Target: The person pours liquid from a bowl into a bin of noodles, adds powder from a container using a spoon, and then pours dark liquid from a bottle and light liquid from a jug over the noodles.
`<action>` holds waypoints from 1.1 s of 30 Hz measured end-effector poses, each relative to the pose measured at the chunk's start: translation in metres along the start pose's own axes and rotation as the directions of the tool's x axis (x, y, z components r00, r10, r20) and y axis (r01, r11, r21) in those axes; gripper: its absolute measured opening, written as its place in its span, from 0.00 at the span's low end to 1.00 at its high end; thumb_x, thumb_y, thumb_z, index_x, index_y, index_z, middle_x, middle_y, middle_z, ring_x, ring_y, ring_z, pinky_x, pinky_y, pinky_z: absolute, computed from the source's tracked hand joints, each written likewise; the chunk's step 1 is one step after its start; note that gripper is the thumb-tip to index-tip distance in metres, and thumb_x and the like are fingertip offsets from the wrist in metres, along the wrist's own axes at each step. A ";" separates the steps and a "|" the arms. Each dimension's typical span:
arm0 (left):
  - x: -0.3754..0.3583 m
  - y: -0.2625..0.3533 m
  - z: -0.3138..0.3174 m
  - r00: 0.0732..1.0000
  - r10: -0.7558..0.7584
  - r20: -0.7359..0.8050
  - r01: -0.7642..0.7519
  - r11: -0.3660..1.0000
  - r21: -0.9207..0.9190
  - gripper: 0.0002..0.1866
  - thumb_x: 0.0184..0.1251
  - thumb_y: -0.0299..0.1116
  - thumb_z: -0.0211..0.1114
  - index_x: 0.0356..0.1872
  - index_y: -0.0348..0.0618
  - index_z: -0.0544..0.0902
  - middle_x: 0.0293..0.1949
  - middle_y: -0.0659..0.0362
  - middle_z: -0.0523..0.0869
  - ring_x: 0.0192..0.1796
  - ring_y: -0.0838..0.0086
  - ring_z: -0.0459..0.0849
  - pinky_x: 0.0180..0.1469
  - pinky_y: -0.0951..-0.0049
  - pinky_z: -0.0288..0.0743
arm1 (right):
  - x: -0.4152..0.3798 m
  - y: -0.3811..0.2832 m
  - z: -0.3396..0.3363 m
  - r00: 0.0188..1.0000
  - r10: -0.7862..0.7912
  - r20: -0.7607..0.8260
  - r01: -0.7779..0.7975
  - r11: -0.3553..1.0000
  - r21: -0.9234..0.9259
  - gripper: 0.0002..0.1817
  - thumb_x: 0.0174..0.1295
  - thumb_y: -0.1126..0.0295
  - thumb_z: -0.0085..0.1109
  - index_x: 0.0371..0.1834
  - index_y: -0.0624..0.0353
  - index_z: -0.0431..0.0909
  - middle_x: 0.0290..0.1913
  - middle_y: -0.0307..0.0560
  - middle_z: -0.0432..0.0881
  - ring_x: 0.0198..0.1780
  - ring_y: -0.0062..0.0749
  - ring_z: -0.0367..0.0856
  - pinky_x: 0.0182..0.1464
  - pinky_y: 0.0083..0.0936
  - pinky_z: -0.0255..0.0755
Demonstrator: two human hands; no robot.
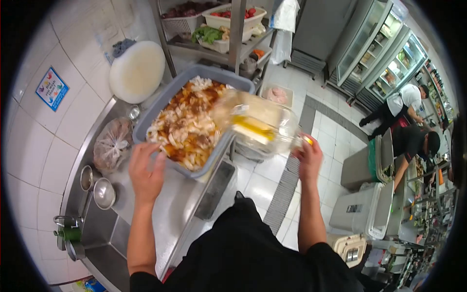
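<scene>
A grey plastic tub (pixel 139 127) on the steel counter holds pale cut pieces covered in brown sauce and dark seasoning. My left hand (pixel 147 171) is by its near left corner, fingers apart and thumb toward the rim. At the right, my right hand (pixel 309 158) grips the bottom end of a clear plastic jar (pixel 287 127) with a yellow label. The jar is tilted on its side, its far end over the tub's right edge and smeared by motion; its contents are blurred.
A knotted plastic bag (pixel 113 145) and metal bowls (pixel 104 193) are left of the tub, near a sink (pixel 114 243). A round white board (pixel 137 72) leans on the wall. Shelves with vegetable baskets (pixel 233 22) stand behind. Two people (pixel 408 104) work at the right.
</scene>
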State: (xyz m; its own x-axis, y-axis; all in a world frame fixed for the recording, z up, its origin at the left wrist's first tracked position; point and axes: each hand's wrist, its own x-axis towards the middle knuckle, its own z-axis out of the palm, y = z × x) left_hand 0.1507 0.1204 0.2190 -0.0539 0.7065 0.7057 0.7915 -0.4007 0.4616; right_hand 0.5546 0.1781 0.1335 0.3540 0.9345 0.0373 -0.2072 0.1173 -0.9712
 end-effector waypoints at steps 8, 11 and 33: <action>-0.002 -0.075 -0.024 0.931 -0.356 -0.081 0.360 0.932 0.044 0.06 0.65 0.26 0.62 0.40 0.37 0.83 0.33 0.58 0.80 0.34 0.74 0.77 0.38 0.76 0.71 | 0.083 0.035 -0.061 0.891 -0.247 -0.381 0.231 0.969 -0.088 0.15 0.68 0.69 0.57 0.54 0.63 0.77 0.35 0.41 0.80 0.27 0.22 0.78 0.29 0.19 0.77; 0.046 -0.068 -0.022 0.955 -0.280 -0.100 0.288 0.954 0.084 0.07 0.66 0.28 0.63 0.41 0.38 0.84 0.33 0.58 0.81 0.33 0.75 0.79 0.39 0.76 0.73 | 0.137 0.092 -0.064 0.935 -0.180 -0.306 0.129 0.975 -0.180 0.20 0.66 0.66 0.61 0.58 0.63 0.73 0.39 0.48 0.79 0.38 0.32 0.80 0.41 0.28 0.77; 0.615 0.046 -0.174 0.708 0.598 -0.375 0.106 0.435 0.894 0.17 0.69 0.42 0.54 0.47 0.43 0.84 0.40 0.45 0.87 0.47 0.51 0.84 0.48 0.58 0.78 | 0.301 0.339 -0.053 0.562 0.686 0.461 -0.199 0.654 -0.730 0.25 0.65 0.48 0.58 0.60 0.50 0.76 0.48 0.44 0.83 0.38 0.35 0.84 0.30 0.31 0.78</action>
State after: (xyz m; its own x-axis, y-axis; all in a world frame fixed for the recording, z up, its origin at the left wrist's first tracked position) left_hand 0.0486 0.4351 0.7680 0.2073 0.0422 0.9774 0.8829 0.4223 -0.2054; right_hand 0.6396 0.4815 -0.1967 -0.3638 0.7610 -0.5371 0.4597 -0.3549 -0.8141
